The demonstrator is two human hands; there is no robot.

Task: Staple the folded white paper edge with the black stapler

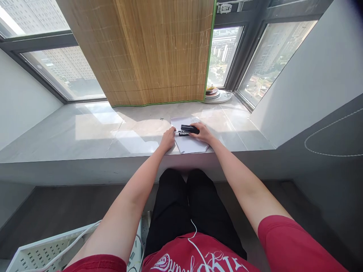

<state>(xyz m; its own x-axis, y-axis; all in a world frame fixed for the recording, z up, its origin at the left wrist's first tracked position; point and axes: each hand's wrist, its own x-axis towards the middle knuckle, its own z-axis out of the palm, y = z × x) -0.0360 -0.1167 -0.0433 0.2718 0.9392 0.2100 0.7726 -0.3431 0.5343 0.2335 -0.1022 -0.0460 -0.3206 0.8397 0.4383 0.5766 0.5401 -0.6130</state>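
A black stapler [185, 129] lies over white sheets of paper [193, 146] on the tiled window sill. My right hand [202, 132] is closed around the stapler's right end. At its left end a thin metal part [177, 132] sticks out, and the fingers of my left hand [169, 137] are pinched at that part. Whether the metal part is the staple tray is too small to tell. A tiny dark piece [161, 119], perhaps a strip of staples, rests on the sill beyond my left hand.
A bamboo blind [159, 56] hangs in front of the window, its lower edge just above the sill [93, 139]. Stacked plates [217, 97] stand in the back right corner. Below left is a white plastic basket [42, 251] with a white cable over it.
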